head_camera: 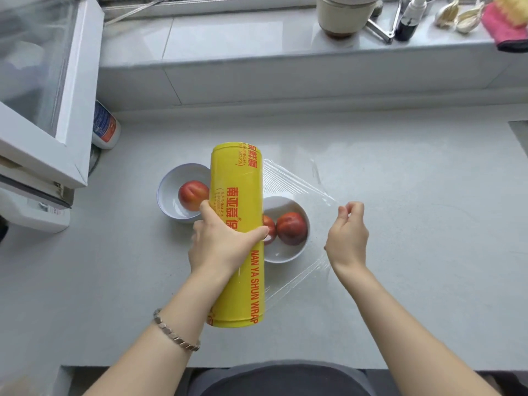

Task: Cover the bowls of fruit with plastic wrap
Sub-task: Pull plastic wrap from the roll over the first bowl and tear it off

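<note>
Now left hand [221, 241] grips roll [238, 218] — right hand [347, 235] pinches film [297, 181].

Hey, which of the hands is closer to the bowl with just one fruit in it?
Left. The left hand, gripping the plastic wrap roll, is right at the single-fruit bowl edge. The right hand, pinching the film, is out past the two-fruit bowl.

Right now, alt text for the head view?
The left hand grips a yellow plastic wrap roll while the right hand pinches film pulled across a white bowl of two red fruits. A second bowl holds one.
</note>
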A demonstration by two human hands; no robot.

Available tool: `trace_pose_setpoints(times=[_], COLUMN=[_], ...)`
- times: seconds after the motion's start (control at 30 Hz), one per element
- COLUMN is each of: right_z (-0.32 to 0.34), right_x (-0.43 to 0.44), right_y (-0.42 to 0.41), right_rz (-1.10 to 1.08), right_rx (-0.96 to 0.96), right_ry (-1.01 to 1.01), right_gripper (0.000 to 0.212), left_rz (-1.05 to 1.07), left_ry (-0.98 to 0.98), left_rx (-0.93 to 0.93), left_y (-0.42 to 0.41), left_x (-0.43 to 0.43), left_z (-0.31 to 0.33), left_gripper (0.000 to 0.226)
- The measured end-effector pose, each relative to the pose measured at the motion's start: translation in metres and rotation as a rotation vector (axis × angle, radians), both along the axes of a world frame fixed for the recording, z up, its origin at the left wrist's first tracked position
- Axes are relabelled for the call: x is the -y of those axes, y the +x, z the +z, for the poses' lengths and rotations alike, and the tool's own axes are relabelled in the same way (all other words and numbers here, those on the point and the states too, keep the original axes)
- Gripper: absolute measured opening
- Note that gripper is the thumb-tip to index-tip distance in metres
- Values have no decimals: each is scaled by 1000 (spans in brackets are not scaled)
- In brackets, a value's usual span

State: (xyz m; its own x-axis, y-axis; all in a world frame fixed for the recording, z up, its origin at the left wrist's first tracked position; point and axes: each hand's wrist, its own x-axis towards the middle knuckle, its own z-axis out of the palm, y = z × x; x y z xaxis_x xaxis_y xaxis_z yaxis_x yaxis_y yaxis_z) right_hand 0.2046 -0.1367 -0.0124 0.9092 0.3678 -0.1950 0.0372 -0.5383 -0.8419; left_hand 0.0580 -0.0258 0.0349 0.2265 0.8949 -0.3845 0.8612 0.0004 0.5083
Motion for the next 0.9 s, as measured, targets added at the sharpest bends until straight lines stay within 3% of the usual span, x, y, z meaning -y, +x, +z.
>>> trace_pose_setpoints(times=[0.37,0.6,0.73,0.83,0.9], right_z=[-59,-76,-77,-70,-62], right_x=[-11,-13,0,11,10], right_y=[1,-14,-9,-4,-7], right_rz=[-37,44,16,-70,37], right_rx=[-209,-317,-469,-461,-489], right_ry=[-138,-121,-164,-85,17], right_gripper=[15,22,24,22,21], left_rz=[-151,-167,-177,-157,-148], left_ry=[116,128,141,146,138], left_rx=[-314,-347,-359,-353,-342], left_y=[30,29,28,25,23], left_x=[-1,-3,-5,-5,-6], left_z=[-2,-5,-5,-7,-8], left_gripper=[121,121,123,123,123])
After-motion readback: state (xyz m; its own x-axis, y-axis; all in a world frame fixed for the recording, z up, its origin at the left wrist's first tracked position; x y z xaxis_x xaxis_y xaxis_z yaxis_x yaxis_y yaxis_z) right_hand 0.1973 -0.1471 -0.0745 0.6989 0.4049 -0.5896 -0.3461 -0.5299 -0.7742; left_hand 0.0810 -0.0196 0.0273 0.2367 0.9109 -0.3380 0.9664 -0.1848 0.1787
